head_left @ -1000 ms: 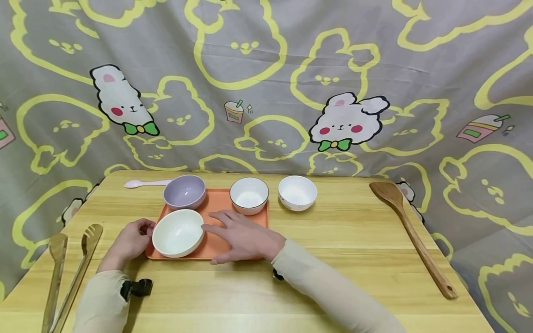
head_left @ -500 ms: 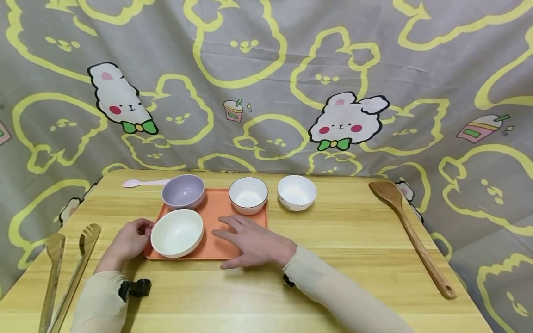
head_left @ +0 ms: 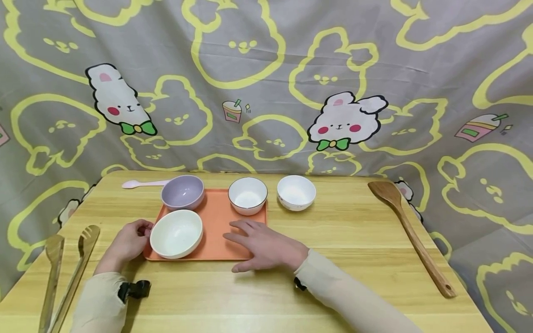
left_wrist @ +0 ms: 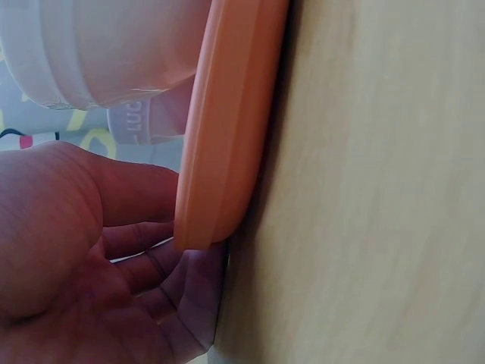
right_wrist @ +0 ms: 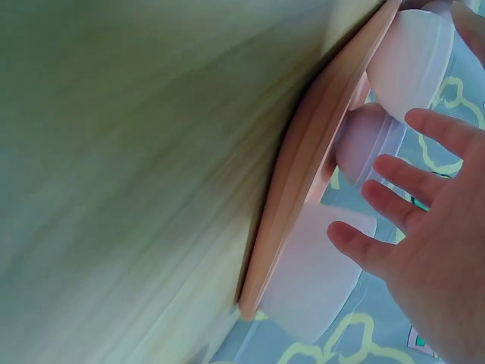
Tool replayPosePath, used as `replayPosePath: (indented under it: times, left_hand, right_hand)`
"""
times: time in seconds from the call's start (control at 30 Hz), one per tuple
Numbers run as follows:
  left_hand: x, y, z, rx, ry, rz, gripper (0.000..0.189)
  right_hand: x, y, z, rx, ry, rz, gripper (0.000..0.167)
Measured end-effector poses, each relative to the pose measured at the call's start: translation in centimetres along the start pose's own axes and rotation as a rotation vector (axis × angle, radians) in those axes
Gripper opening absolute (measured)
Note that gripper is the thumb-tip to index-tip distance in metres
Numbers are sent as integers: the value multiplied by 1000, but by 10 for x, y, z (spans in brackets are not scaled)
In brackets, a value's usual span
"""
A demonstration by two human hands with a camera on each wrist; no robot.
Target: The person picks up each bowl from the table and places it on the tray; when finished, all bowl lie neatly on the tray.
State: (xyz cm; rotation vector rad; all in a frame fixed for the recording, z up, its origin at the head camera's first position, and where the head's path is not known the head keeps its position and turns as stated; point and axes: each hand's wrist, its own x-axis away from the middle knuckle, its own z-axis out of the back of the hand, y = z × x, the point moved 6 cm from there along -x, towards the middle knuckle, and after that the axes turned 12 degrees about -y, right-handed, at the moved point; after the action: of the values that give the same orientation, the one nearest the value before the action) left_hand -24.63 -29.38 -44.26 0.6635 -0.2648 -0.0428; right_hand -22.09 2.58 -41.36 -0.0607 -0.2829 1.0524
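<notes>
On the table lies an orange tray [head_left: 218, 243] bearing three bowls. A large cream bowl [head_left: 176, 233] sits at its front left, a purple bowl [head_left: 183, 192] behind that, and a white bowl with a dark rim [head_left: 248, 196] at the back right. My left hand [head_left: 129, 240] is at the tray's left edge; in the left wrist view the thumb [left_wrist: 144, 186] meets the rim while the fingers [left_wrist: 201, 292] reach under it, so it grips the edge. Over the tray's front right part my right hand [head_left: 268, 247] is spread with fingers apart, holding nothing.
Another white bowl [head_left: 296, 193] stands right of the tray. A pink spoon [head_left: 143, 184] lies behind the purple bowl. Wooden tongs [head_left: 72, 277] lie at the left, a long wooden spatula [head_left: 410, 236] at the right. A patterned curtain [head_left: 266, 92] hangs behind the table.
My right hand has moved right, away from the cream bowl's rim, with its fingers still spread. The left hand stays at the tray's left edge, and the bowls keep their places.
</notes>
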Motion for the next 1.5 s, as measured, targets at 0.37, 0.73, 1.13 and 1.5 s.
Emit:
replayPosePath:
  times: [0.37, 0.73, 1.13, 1.5]
  left_hand:
    - [0, 0, 1, 14, -22, 9, 24]
    - [-1, -1, 2, 20, -35, 1, 24]
    - [-1, -1, 0, 24, -33, -4, 24]
    - [-2, -3, 2, 29, -42, 6, 24]
  right_hand:
    - [24, 16, -2, -169, -4, -61, 79]
    - [49, 24, -7, -145, -14, -100, 82]
    - [81, 39, -17, -230, 11, -194, 84]
    - [110, 52, -16, -230, 104, -258, 78]
